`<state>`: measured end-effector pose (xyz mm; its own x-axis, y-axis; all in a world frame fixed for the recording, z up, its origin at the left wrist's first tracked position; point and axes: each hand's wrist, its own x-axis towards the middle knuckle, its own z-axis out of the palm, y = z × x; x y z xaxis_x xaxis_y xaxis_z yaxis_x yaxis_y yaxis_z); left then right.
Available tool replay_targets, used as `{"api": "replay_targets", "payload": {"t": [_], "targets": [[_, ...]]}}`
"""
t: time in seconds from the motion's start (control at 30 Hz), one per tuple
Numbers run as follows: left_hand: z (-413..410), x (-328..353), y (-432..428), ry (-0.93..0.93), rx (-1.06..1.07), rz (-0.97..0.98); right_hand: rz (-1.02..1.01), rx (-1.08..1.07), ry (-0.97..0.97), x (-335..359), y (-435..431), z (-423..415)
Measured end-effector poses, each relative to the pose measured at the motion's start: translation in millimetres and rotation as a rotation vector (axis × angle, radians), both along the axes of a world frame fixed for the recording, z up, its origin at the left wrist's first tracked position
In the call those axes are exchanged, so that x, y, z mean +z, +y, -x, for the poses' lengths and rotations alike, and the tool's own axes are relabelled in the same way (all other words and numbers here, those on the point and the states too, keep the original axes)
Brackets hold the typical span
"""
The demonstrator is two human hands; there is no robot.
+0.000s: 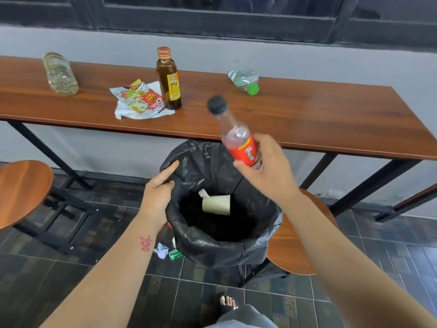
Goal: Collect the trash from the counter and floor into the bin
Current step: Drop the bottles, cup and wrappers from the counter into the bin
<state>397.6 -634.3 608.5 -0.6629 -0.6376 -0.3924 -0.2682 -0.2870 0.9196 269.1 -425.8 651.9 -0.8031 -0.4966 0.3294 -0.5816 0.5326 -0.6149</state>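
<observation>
A bin lined with a black bag [212, 247] stands in front of the wooden counter [307, 119]; a paper cup [216, 204] lies inside it. My left hand [157, 195] grips the bag's left rim. My right hand [264, 166] holds a clear bottle with a red label and black cap [236, 136] tilted above the bin. On the counter are a brown glass bottle [169, 79], crumpled snack wrappers [139, 100], a clear bottle lying at the left [60, 74] and a crushed green-capped bottle [243, 80]. Small scraps [165, 252] lie on the floor by the bin.
A round wooden stool [21, 190] stands at the left and another [298, 245] sits just right of the bin. Black counter legs [364, 185] run down to the dark tiled floor. My sandalled foot [228, 303] shows at the bottom.
</observation>
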Motion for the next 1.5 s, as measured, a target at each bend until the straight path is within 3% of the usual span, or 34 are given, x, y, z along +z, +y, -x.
{"api": "replay_targets", "payload": {"t": [0.1, 0.3, 0.6, 0.7, 0.83, 1.07, 1.17, 1.27, 1.5], "targets": [[-16.4, 3.6, -6.3, 0.0, -0.013, 0.019, -0.307, 0.123, -0.188, -22.4, -6.3, -15.7], [-40.0, 12.2, -18.4, 0.022, -0.057, 0.078, -0.91, 0.261, -0.225, -70.9, -21.2, -35.8], [-48.1, 21.4, -24.1, 0.05, -0.063, 0.119, -1.191, 0.428, -0.058, -99.3, -34.0, -47.6], [-46.4, 23.6, -24.0, 0.048, -0.045, 0.124, -1.101, 0.464, -0.013, -90.5, -25.7, -44.0], [-38.9, 23.0, -26.3, 0.034, -0.055, 0.119, -0.81, 0.449, 0.072, -68.1, -27.7, -43.4], [-23.3, 8.1, -37.2, 0.013, -0.058, 0.106, -0.217, 0.069, 0.25, 0.5, -37.4, 6.1], [-18.6, 1.8, -41.3, 0.018, -0.076, 0.102, -0.163, -0.137, 0.259, 17.7, -47.0, 48.7], [-13.5, 0.3, -41.0, 0.037, -0.074, 0.093, -0.162, -0.278, 0.117, 24.2, -58.4, 88.8], [1.2, -8.4, -43.9, 0.034, -0.053, 0.093, -0.219, -0.267, -0.087, 21.3, -82.8, 152.8]]}}
